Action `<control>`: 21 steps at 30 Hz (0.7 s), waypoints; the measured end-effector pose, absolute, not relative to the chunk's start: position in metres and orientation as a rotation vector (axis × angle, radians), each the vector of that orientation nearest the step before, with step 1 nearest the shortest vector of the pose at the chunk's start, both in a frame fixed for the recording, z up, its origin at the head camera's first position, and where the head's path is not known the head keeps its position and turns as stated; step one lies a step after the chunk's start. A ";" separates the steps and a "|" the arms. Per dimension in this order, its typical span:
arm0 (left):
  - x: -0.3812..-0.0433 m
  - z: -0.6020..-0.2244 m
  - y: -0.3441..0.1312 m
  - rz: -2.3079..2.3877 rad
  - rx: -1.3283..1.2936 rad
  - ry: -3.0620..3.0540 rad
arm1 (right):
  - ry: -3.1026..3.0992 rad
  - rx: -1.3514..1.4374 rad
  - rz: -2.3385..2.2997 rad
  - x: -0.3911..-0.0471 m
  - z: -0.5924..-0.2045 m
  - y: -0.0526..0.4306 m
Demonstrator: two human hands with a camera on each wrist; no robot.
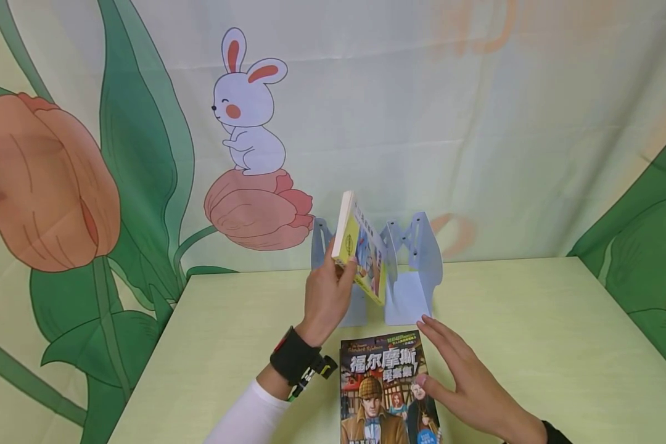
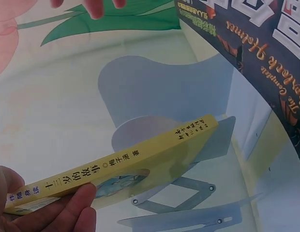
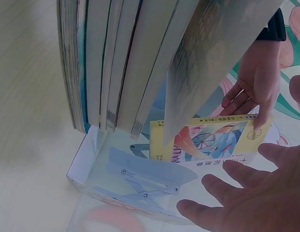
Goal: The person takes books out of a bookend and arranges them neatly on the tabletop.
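Observation:
My left hand (image 1: 328,295) grips a thin yellow book (image 1: 373,246) by one end, its thumb on the illustrated cover. The book tilts upright within the pale blue folding bookend rack (image 1: 407,299), between its upright panels. In the left wrist view the yellow spine (image 2: 111,163) with black Chinese lettering shows, fingers around its lower-left end. My right hand (image 1: 468,382) has its fingers spread and straight, beside a stack of books (image 1: 385,401) topped by a dark Sherlock Holmes cover. The right wrist view shows the page edges (image 3: 126,63) of several books in that stack.
The rack stands at the back of the pale table (image 1: 233,345), close to a printed cloth backdrop (image 1: 366,111) with a rabbit and tulips. Crossed metal-riveted links (image 2: 174,195) join the rack's panels. The book stack lies just in front of the rack.

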State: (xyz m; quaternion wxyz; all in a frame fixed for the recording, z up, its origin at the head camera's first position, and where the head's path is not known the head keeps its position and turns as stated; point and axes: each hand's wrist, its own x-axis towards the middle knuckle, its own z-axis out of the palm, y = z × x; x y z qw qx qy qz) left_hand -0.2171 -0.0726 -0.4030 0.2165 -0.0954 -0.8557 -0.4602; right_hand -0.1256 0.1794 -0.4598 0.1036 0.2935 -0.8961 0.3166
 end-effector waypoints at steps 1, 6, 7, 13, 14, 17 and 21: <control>-0.216 -0.402 -0.073 -1.278 -0.267 -2.365 | -2.645 0.866 0.935 -0.125 -0.459 0.179; -0.211 -0.396 -0.075 -1.295 -0.274 -2.344 | -2.659 0.858 0.942 -0.125 -0.458 0.179; -0.210 -0.395 -0.075 -1.297 -0.274 -2.342 | -2.658 0.856 0.943 -0.125 -0.458 0.179; -0.205 -0.388 -0.079 -1.312 -0.295 -2.301 | -2.647 0.854 0.947 -0.126 -0.458 0.179; -0.204 -0.386 -0.080 -1.317 -0.299 -2.294 | -2.647 0.854 0.948 -0.126 -0.458 0.179; -0.202 -0.383 -0.081 -1.320 -0.305 -2.284 | -2.644 0.854 0.944 -0.126 -0.458 0.179; -0.201 -0.379 -0.082 -1.331 -0.300 -2.273 | -2.630 0.855 0.946 -0.127 -0.459 0.179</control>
